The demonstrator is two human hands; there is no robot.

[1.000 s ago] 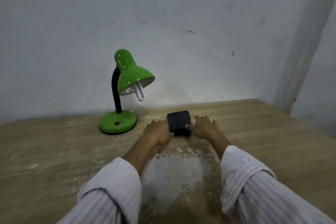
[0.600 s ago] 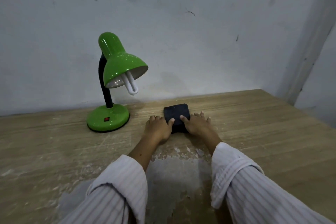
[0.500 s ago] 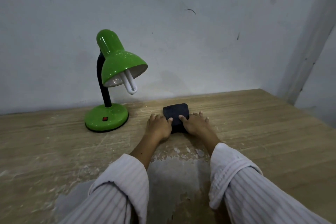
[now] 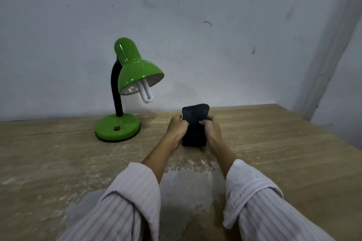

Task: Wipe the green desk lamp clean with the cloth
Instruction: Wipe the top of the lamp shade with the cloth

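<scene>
Between our hands, left hand (image 4: 177, 128) and right hand (image 4: 211, 129) grip the dark folded cloth (image 4: 195, 123); the glossy green lamp (image 4: 130, 86) stands left.

Both hands, left hand (image 4: 177, 128) and right hand (image 4: 211, 129), hold a dark cloth (image 4: 195, 123) above the bench (image 4: 274, 143); green desk lamp (image 4: 125, 92) stands left.

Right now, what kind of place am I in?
Probably a plain room corner with a worn work desk: a scuffed wooden table against a bare marked wall, with a green desk lamp standing on it.
</scene>
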